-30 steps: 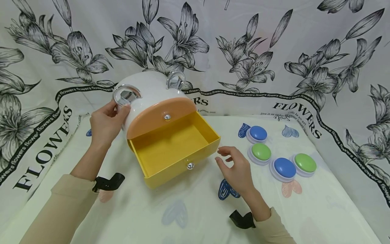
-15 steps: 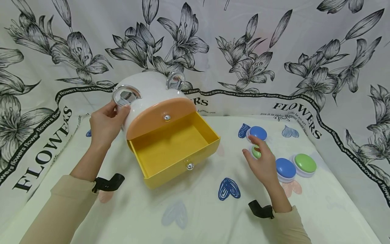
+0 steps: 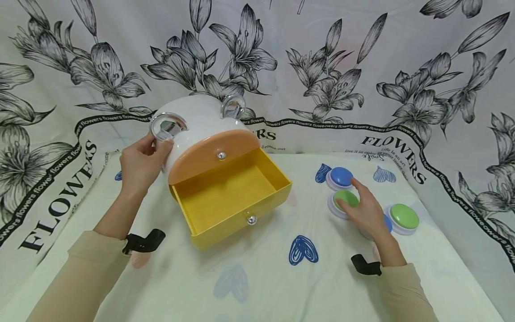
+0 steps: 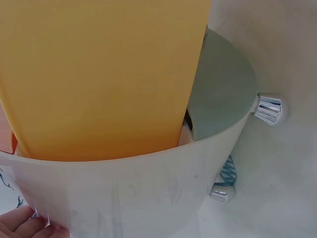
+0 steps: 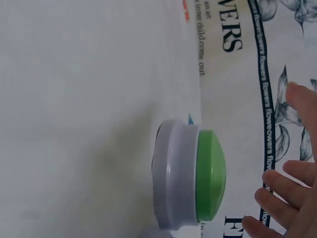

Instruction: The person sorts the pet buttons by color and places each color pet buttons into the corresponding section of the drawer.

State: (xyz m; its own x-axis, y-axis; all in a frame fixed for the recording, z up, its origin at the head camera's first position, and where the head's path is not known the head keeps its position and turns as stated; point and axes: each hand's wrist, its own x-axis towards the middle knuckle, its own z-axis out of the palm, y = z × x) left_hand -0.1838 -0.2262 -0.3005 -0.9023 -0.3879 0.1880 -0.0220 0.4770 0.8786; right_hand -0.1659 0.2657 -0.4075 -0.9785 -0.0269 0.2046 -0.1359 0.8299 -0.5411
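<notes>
In the head view my left hand (image 3: pixel 141 165) grips the left side of a white rounded drawer box (image 3: pixel 197 109), just below its silver ring (image 3: pixel 169 125). The upper orange drawer (image 3: pixel 213 154) is closed; the yellow drawer (image 3: pixel 233 188) below it is pulled out and empty. My right hand (image 3: pixel 367 212) hovers over the push buttons with thumb and fingers spread. Its thumb overlaps a green button (image 3: pixel 347 197), and a fingertip is close by a blue button (image 3: pixel 341 176). In the right wrist view the green button (image 5: pixel 210 176) on its white base stands beside the spread fingers (image 5: pixel 285 191).
Another green button (image 3: pixel 404 215) lies to the right, next to a blue button (image 3: pixel 388 222) mostly hidden behind my right hand. A white cloth with hearts (image 3: pixel 249 277) covers the table. Behind hangs a flower-print curtain (image 3: pixel 281 53). Silver feet (image 4: pixel 270 108) show under the box.
My right hand has moved right from beside the yellow drawer to over the buttons, its fingers spreading wider. The left hand and the drawer box have stayed in place.
</notes>
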